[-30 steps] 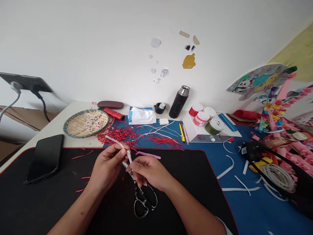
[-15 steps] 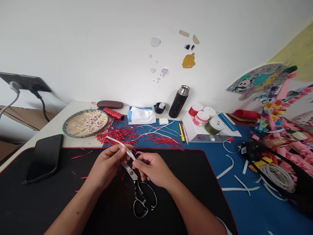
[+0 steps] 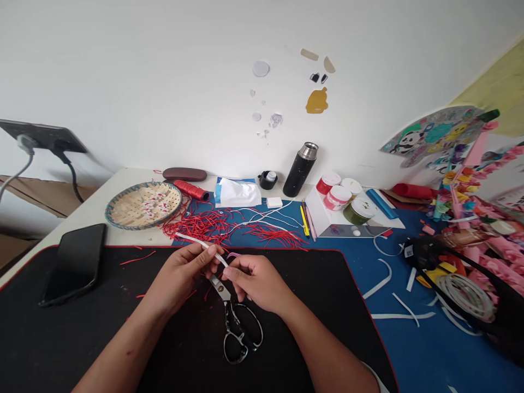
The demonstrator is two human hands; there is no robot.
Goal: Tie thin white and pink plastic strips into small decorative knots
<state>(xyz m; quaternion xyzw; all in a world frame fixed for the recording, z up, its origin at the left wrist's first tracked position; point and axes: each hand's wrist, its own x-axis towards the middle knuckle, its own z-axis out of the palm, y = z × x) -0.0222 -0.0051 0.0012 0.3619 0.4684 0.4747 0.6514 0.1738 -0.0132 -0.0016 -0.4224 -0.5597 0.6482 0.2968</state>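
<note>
My left hand (image 3: 180,275) pinches a thin white strip (image 3: 192,240) that sticks out to the upper left. My right hand (image 3: 256,281) pinches the same strip's near end, fingertips almost touching the left hand's. Both hands hover over a black desk mat (image 3: 82,338). A pair of black-handled scissors (image 3: 235,325) lies on the mat just below the hands, blades pointing up toward them. A pink tool (image 3: 234,255) peeks out behind my right fingers.
Red string cuttings (image 3: 213,224) lie beyond the mat, with a woven basket (image 3: 143,204) and a red thread spool (image 3: 191,190). A black phone (image 3: 76,262) rests at left. A black flask (image 3: 301,170), paint jars (image 3: 341,197), white strips (image 3: 382,281) and colourful paper craft (image 3: 470,218) fill the right.
My right hand rose from the scissors' blades to the strip's near end, closing up to my left hand. The strip tilted flatter. The pink tool is now mostly hidden.
</note>
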